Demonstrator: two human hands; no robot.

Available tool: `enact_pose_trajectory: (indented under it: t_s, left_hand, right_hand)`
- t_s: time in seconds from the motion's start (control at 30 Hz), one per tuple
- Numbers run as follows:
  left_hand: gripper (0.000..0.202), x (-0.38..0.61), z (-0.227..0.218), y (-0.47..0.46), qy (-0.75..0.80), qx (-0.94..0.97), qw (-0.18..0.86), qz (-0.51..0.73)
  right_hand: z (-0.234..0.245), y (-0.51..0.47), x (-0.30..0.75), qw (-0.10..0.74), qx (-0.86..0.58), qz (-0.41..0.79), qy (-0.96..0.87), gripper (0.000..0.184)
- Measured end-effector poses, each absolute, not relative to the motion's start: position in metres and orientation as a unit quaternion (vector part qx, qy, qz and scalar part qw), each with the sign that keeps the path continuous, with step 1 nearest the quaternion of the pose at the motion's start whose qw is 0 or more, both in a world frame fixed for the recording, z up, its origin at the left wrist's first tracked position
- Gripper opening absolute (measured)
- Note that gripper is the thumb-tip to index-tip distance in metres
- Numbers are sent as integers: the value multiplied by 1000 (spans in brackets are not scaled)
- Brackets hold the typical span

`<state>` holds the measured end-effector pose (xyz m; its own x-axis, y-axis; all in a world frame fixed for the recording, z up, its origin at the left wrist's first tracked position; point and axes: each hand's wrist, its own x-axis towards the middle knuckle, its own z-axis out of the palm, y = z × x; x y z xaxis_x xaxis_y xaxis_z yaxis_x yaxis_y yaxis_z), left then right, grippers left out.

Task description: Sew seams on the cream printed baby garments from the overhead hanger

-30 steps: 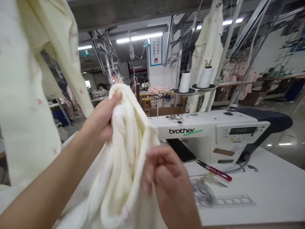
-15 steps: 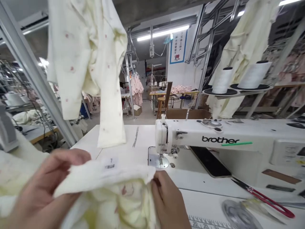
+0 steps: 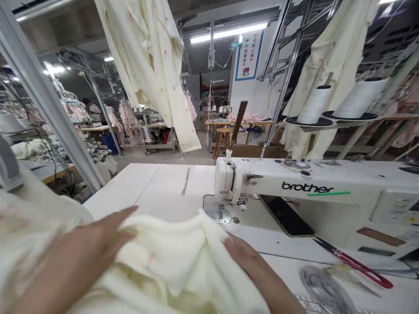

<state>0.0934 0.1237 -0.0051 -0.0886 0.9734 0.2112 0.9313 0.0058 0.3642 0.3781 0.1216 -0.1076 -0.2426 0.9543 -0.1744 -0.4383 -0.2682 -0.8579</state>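
Observation:
A cream garment (image 3: pixel 170 248) with small pink motifs is bunched up in front of me, its upper edge lifted near the needle area. My left hand (image 3: pixel 78 257), slightly blurred, has the cloth's left edge between its stretched index finger and thumb. At the right side of the cloth, my right hand (image 3: pixel 245 257) grips it, with the fingertips partly hidden by the fabric. Just beyond the raised corner stands a white Brother sewing machine (image 3: pixel 262 179). More pale cloth (image 3: pixel 36 218) lies by my left arm.
A phone (image 3: pixel 288 216) lies under the machine arm. Red-handled scissors (image 3: pixel 356 264) and a clear round object (image 3: pixel 324 288) are at the right. Cream cloth (image 3: pixel 157 65) hangs overhead, beside a metal post (image 3: pixel 52 91) at left. Thread cones (image 3: pixel 314 104) stand behind the machine.
The garment's flat band with its small white label has turned out of sight, and a folded edge shows instead. My right hand has shifted slightly right. The overhead cloth has swung up and right.

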Motion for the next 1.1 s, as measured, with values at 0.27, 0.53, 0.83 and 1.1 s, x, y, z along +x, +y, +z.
enact_pose_trajectory:
  t_s: [0.27, 0.53, 0.83, 1.1]
  left_hand:
    - [37, 202, -55, 155, 505, 783, 298, 208]
    - [13, 221, -93, 156, 468, 689, 466, 300]
    - [5, 228, -92, 151, 530, 691, 400, 286]
    - [20, 225, -95, 151, 361, 839, 263, 309]
  right_hand:
    - [-119, 114, 381, 467, -383, 639, -475, 59]
    - [-142, 111, 410, 459, -413, 566, -546, 49]
    - [-104, 129, 395, 460, -429, 406, -663, 15]
    - [-100, 154, 413, 359, -363, 617, -599, 29]
